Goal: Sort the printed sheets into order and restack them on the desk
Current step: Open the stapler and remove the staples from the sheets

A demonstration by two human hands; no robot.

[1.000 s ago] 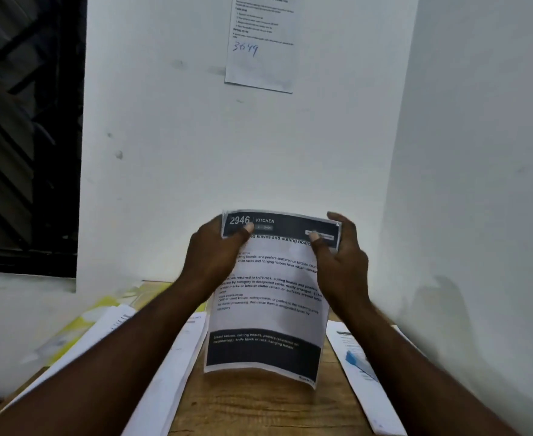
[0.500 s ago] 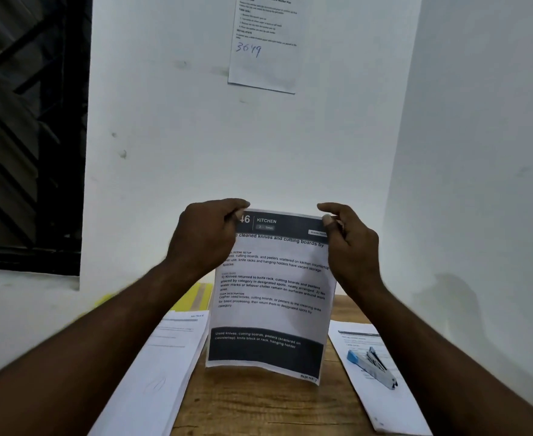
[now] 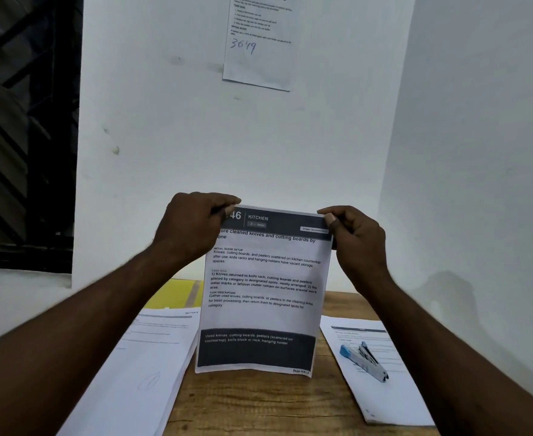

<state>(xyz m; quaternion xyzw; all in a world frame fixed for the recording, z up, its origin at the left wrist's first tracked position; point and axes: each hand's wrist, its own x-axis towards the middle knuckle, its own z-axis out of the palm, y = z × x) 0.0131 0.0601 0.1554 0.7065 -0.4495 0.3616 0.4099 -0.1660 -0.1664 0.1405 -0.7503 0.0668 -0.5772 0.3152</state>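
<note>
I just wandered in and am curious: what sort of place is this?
Probably a small office or study corner. A wooden desk stands in a corner, with a stack of printed sheets and a stapler on it, and a notice is stuck to the white wall.

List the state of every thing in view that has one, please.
Printed white sheet with dark header: held upright.
Left hand: pinches the sheet's top left corner.
Right hand: pinches its top right corner.
Thick white paper stack: lying flat on the wooden desk.
Blue-grey stapler: lying on a single white sheet.
Yellow folder: flat, partly hidden behind the stack.
</note>
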